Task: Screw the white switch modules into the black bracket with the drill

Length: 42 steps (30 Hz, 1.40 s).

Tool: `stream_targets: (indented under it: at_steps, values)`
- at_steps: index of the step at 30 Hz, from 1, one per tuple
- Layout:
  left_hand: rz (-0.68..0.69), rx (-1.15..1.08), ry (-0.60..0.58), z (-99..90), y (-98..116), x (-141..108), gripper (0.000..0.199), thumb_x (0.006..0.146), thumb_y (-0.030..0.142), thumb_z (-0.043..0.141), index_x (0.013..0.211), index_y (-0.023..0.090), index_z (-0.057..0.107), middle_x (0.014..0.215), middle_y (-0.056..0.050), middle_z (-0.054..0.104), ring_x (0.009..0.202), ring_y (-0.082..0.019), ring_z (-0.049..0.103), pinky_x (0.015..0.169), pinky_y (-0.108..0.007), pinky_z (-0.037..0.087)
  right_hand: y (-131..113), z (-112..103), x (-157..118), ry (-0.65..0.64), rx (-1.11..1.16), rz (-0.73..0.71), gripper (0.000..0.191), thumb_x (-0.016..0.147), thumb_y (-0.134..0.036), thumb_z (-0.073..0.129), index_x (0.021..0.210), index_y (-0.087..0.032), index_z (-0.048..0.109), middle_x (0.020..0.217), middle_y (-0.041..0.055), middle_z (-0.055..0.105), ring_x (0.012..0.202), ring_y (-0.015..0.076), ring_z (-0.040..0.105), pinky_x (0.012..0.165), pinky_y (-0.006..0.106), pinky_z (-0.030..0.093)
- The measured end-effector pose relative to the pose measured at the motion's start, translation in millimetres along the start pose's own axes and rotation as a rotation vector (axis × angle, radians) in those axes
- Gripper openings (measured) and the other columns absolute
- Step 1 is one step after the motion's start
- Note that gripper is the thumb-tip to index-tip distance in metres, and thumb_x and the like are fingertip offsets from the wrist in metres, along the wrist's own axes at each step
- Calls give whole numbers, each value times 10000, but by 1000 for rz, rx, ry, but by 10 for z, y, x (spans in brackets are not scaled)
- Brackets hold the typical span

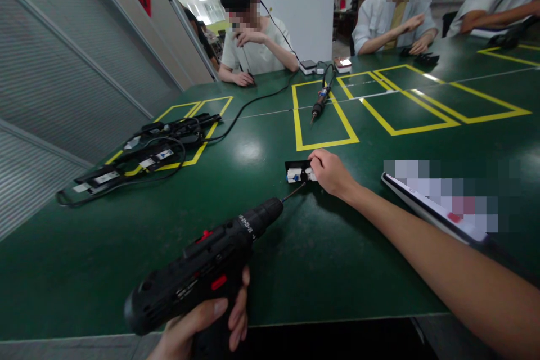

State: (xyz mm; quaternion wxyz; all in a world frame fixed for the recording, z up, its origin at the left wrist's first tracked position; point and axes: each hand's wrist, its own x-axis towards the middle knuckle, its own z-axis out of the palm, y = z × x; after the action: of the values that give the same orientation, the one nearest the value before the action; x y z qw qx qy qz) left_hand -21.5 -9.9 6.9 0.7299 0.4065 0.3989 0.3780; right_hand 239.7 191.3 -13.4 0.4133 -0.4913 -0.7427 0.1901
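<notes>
Cordless drill [202, 259]: gripped by the left hand [194, 320], over the near edge of the table [329, 270]; its slant could make the bit [294, 192] skid.
White-and-blue module [295, 174]: on or just above the table, short of the yellow-tape rectangle [327, 144]; a loose pinch could let it twist.
Right hand [333, 174]: curled on the module's right end; a skidding bit might jab it.
</notes>
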Motion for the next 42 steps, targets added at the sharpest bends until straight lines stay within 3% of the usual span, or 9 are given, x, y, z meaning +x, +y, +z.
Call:
stream_targets:
  at_steps: [42]
  values:
    - [18, -31, -8, -11, -1, -6, 287, 802, 298, 481, 1039, 137, 475, 626, -31, 546, 481, -192, 571, 527, -371, 450, -8, 1, -4, 0, -2, -10, 236, 863, -183, 338, 772, -161, 555, 811, 70, 590, 757, 172, 519, 703, 284, 379]
